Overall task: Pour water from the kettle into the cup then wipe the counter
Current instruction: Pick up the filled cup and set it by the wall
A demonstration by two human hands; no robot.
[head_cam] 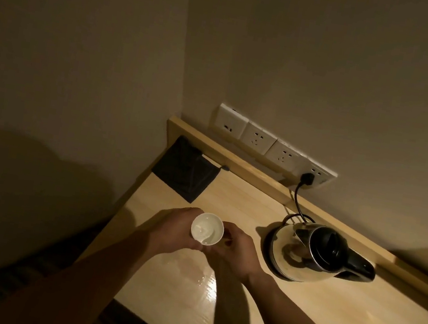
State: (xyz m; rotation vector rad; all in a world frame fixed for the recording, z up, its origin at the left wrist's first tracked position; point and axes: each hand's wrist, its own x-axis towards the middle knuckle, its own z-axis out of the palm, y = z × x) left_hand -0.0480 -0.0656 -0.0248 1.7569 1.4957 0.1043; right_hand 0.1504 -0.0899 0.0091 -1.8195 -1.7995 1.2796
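Note:
A small white cup (207, 229) with a little water in it is held above the wooden counter (323, 313). My left hand (172, 229) wraps its left side and my right hand (236, 252) grips its right side. A steel kettle (302, 253) with a black lid and handle stands on its base to the right, apart from both hands. A dark cloth (184, 175) lies at the counter's back left corner. A wet patch (198, 274) shines on the counter under my hands.
A row of white wall sockets (271, 147) runs behind the counter, with the kettle's black plug (307, 178) in the rightmost one and its cord trailing down. Walls close the left and back. The counter's left edge drops to a dark floor.

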